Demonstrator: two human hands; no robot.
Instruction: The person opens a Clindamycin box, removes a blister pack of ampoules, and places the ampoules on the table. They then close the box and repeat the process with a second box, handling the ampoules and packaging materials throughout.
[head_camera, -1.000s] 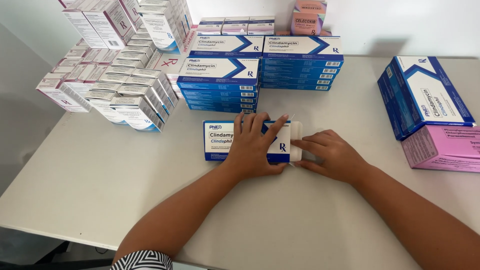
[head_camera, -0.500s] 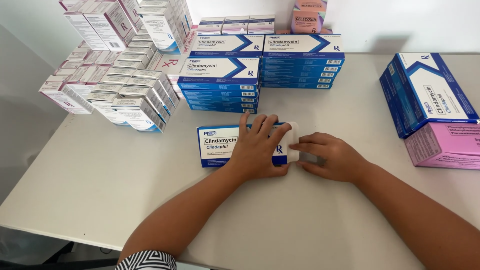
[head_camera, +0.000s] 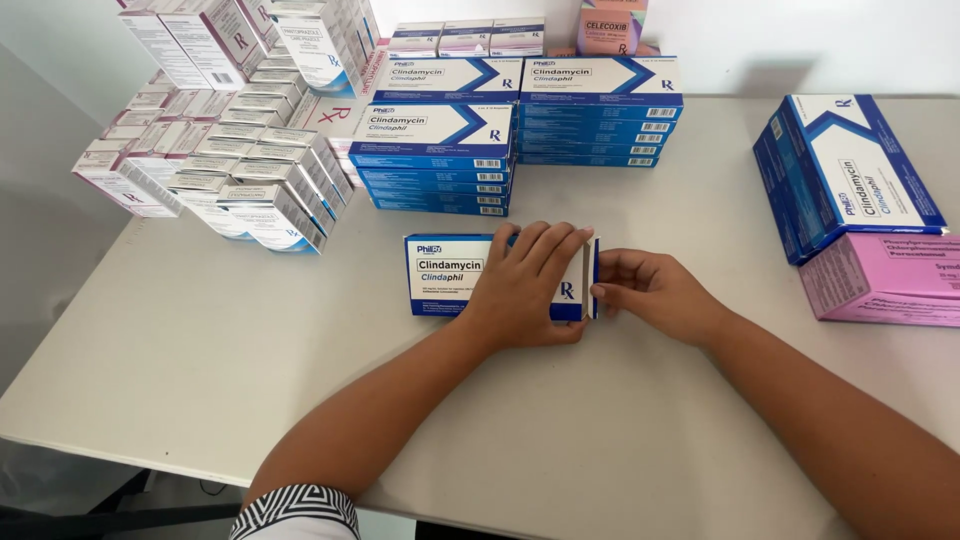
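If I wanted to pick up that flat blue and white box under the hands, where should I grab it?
Probably by its two long edges, coming from above. The blue and white box lies flat on the table, so only its thin sides offer grip. The left hand covers its right half; the right hand is at its end flap.

White table (head_camera: 200, 400): seen across most of the frame. Blue-and-white medicine cartons, flat, stacked in two piles: one at upper centre (head_camera: 432, 160), one just to its right (head_camera: 600, 110), the piles touching. Small white-and-lilac cartons (head_camera: 220, 170): heaped at upper left, many tilted. Row of small pale cartons (head_camera: 465, 38): placed behind the blue piles at the top edge. Pink-orange box (head_camera: 610, 25): stood at top centre-right. Blue cartons, leaning (head_camera: 850, 170): found at the right edge, above a pink box (head_camera: 885, 280) lying flat.
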